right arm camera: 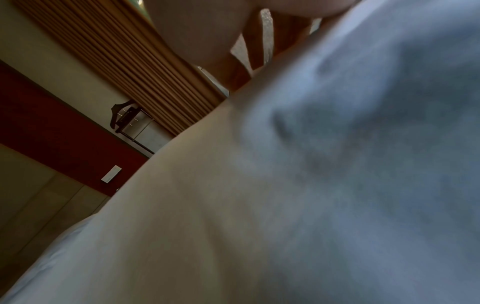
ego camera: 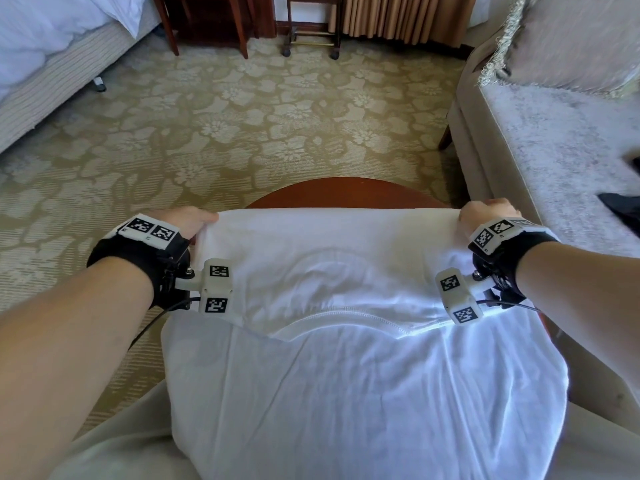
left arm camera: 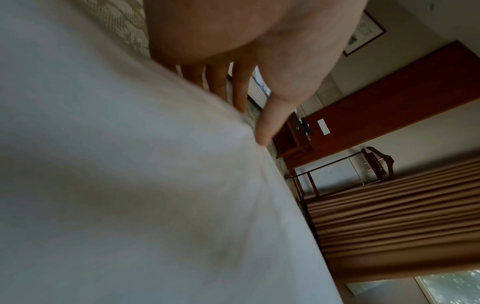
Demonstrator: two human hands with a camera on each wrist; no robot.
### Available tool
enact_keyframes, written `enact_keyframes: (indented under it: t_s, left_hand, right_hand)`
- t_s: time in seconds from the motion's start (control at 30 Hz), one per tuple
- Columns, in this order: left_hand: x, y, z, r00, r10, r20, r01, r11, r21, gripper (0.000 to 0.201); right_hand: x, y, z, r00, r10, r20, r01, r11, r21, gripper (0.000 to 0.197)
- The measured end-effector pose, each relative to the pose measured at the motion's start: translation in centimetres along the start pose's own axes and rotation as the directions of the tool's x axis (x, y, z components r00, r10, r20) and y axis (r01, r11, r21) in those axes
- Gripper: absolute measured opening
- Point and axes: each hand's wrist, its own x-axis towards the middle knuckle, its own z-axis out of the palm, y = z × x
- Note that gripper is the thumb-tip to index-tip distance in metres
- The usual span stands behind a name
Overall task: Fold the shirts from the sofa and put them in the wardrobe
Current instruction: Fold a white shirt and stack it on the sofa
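Observation:
A white shirt (ego camera: 346, 358) lies spread over a round wooden table (ego camera: 332, 192) and my lap, its far part folded back toward me with a hem seam across the middle. My left hand (ego camera: 194, 220) pinches the fold's far left corner, thumb on top of the cloth (left arm camera: 130, 185) in the left wrist view. My right hand (ego camera: 485, 213) grips the far right corner; the cloth (right arm camera: 311, 185) fills the right wrist view and hides most of the fingers.
A grey sofa (ego camera: 554, 140) with a cushion (ego camera: 571, 39) stands at the right, a dark garment (ego camera: 623, 206) on its seat edge. A bed (ego camera: 52, 64) is at far left, wooden furniture (ego camera: 207, 26) and curtains (ego camera: 398, 15) beyond the floral carpet (ego camera: 259, 116).

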Motion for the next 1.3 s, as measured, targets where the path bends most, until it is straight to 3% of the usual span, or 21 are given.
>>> enact_keyframes:
  t_s: [0.1,0.23,0.27,0.33,0.43,0.53,0.6,0.67,0.7,0.77,0.83,0.87,0.93,1.07,1.13,1.23,1.3]
  left_hand:
    - [-0.5,0.1,0.6,0.999,-0.006,0.040,0.007,0.999,-0.034,0.035]
    - [0.9,-0.5,0.5,0.997,-0.028,0.076,0.031,0.999,-0.035,0.040]
    - [1.5,-0.6,0.3,0.996,-0.030,0.084,0.034,0.999,-0.039,0.051]
    - [2.7,-0.9,-0.3,0.993,-0.064,0.097,0.068,0.997,-0.038,0.069]
    - [3.6,-1.1,-1.4,0.987,-0.137,0.082,0.144,0.987,-0.076,0.052]
    - [2.6,-0.4,-2.6,0.997,-0.066,0.049,0.069,0.996,-0.059,0.079]
    - [-1.4,1.1,-2.9,1.000,0.021,0.019,-0.020,0.998,-0.059,0.052]
    - [-4.3,1.7,-3.2,0.994,0.088,-0.068,-0.094,0.992,-0.084,0.028]
    - [-5.1,1.8,-3.5,0.985,0.116,-0.128,-0.127,0.988,-0.083,0.028]
    - [-6.7,1.9,-3.9,0.968,0.176,-0.178,-0.190,0.980,-0.065,0.031]
    - [-8.0,2.3,-4.4,0.961,0.200,-0.193,-0.218,0.973,-0.072,0.030]
    - [-8.5,2.5,-4.4,0.959,0.202,-0.197,-0.225,0.969,-0.101,0.029]
    - [-10.2,3.0,-4.5,0.956,0.231,-0.179,-0.264,0.947,-0.186,0.024]
    - [-12.8,3.2,-5.7,0.944,0.281,-0.175,-0.331,0.836,-0.439,0.026]
    - [-14.0,3.2,-6.2,0.927,0.322,-0.193,-0.375,0.789,-0.487,0.020]
    - [-15.3,2.7,-6.8,0.915,0.341,-0.217,-0.404,0.796,-0.451,0.018]
    - [-16.4,2.0,-6.9,0.921,0.319,-0.225,-0.389,0.788,-0.477,0.019]
  right_hand:
    - [-0.7,-0.3,-0.4,0.993,0.085,0.081,-0.093,0.991,0.096,0.041]
    - [-0.4,0.0,-0.5,0.997,0.040,0.061,-0.046,0.992,0.115,0.011]
    - [-0.4,0.1,-0.7,0.998,0.017,0.057,-0.022,0.995,0.101,0.008]
    - [-0.4,0.2,-1.1,0.996,-0.049,0.074,0.043,0.996,0.076,0.011]
    - [0.1,0.4,-1.3,0.984,-0.136,0.116,0.136,0.991,0.009,0.015]
    - [0.2,0.3,-1.8,0.956,-0.231,0.183,0.253,0.961,-0.109,0.028]
    - [-0.3,0.0,-2.3,0.950,-0.246,0.193,0.281,0.942,-0.181,0.033]
    - [-1.2,-1.1,-2.4,0.976,-0.206,0.074,0.218,0.936,-0.277,0.018]
    - [-1.4,-1.7,-2.5,0.985,-0.174,-0.023,0.157,0.933,-0.324,0.018]
    - [-2.2,-2.1,-3.7,0.995,-0.077,-0.065,0.052,0.944,-0.326,0.040]
    - [-2.2,-2.1,-4.3,0.982,-0.182,-0.041,0.161,0.937,-0.311,0.016]
    - [-2.7,-1.9,-5.1,0.977,-0.213,0.033,0.214,0.940,-0.266,0.002]
    - [-2.0,-1.6,-5.7,0.981,-0.186,-0.061,0.163,0.948,-0.272,0.018]
    - [-2.8,-2.5,-7.6,0.983,-0.156,-0.099,0.125,0.957,-0.263,0.014]
    - [-4.9,-2.3,-9.3,0.979,-0.166,-0.120,0.146,0.977,-0.158,0.024]
    - [-6.5,-1.1,-10.7,0.970,-0.235,-0.058,0.221,0.958,-0.185,0.009]
    - [-6.0,-0.4,-10.3,0.982,-0.173,-0.071,0.154,0.963,-0.222,0.016]
